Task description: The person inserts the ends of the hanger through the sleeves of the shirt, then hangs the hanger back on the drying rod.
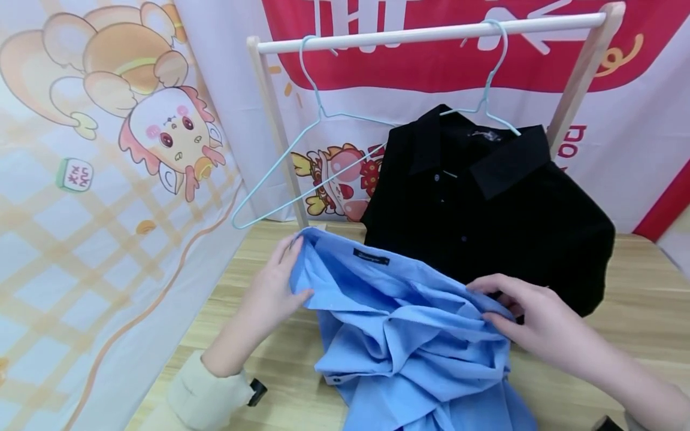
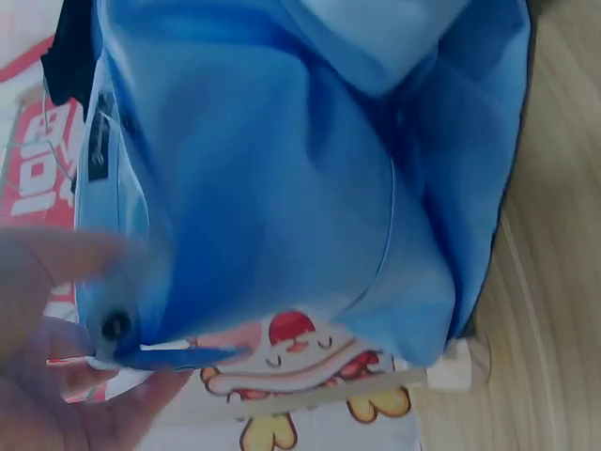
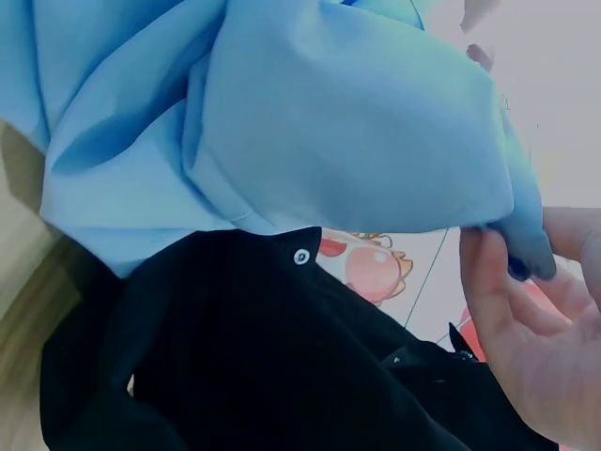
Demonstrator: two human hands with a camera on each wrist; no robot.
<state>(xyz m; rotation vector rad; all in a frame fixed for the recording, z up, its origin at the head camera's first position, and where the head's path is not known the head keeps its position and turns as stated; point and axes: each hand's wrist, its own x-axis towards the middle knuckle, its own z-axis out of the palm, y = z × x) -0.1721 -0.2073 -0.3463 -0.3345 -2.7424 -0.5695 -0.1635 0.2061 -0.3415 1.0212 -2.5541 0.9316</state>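
A blue shirt (image 1: 409, 359) hangs in loose folds between both hands, its lower part down on the wooden table. Along its raised upper edge runs a band with a small black label (image 1: 371, 257). My left hand (image 1: 275, 287) pinches the left end of that band, beside a dark button (image 2: 115, 325) in the left wrist view. At the opposite end, my right hand (image 1: 530, 317) pinches the band between thumb and fingers. Just behind the blue shirt, a black collared shirt (image 1: 485, 203) hangs on a light-blue hanger (image 1: 492, 78).
A bare light-blue hanger (image 1: 318, 120) hangs left of the black shirt from the rack's white rail (image 1: 431, 35). Wooden posts (image 1: 584, 78) support the rail. Printed cloths (image 1: 135, 239) cover the left side and back. The wooden table (image 1: 647, 287) lies beneath.
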